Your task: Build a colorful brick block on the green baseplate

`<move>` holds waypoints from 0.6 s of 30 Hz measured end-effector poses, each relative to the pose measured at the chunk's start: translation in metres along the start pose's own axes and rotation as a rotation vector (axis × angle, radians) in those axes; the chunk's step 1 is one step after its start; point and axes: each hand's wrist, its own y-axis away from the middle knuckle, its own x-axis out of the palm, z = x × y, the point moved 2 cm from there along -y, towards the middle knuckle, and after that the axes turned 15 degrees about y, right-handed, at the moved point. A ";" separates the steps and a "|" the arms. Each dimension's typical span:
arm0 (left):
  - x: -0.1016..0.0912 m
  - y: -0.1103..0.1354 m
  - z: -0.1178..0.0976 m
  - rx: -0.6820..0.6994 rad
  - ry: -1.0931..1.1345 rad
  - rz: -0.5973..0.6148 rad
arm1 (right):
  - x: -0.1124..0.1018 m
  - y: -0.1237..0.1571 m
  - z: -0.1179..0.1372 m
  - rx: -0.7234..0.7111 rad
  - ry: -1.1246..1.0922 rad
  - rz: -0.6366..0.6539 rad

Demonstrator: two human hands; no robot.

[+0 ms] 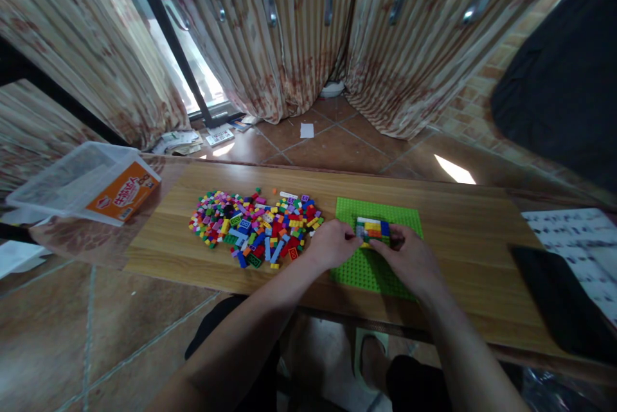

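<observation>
A small block of stacked toy bricks (373, 228), in white, yellow, orange, blue and green, is over the green studded baseplate (357, 278). My right hand (411, 259) grips its right side, thumb along the front and fingers behind. At the left front corner, my left hand (333, 245) is closed, its fingertips pinched against the bricks. Whether a separate small brick sits in that pinch is hidden. The underside of the stack does not show, so I cannot tell if it rests on the plate.
A wide pile of loose colored bricks (263, 227) spreads left of the baseplate on the wooden table (475, 251). Further left stands a clear plastic box (72, 171) with an orange label. A black flat object (559, 296) and a printed sheet (571, 232) lie at the right end.
</observation>
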 end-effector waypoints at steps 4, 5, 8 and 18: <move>0.001 -0.001 0.000 -0.028 0.007 -0.004 | 0.002 -0.002 -0.001 -0.005 -0.011 -0.031; 0.001 -0.001 0.000 -0.033 0.011 -0.005 | 0.002 -0.003 -0.001 -0.005 -0.012 -0.036; 0.001 -0.002 0.000 -0.052 0.014 -0.019 | 0.003 -0.003 0.000 -0.004 -0.011 -0.036; 0.003 0.000 0.001 -0.032 0.040 -0.032 | 0.003 -0.011 -0.009 0.020 -0.114 0.058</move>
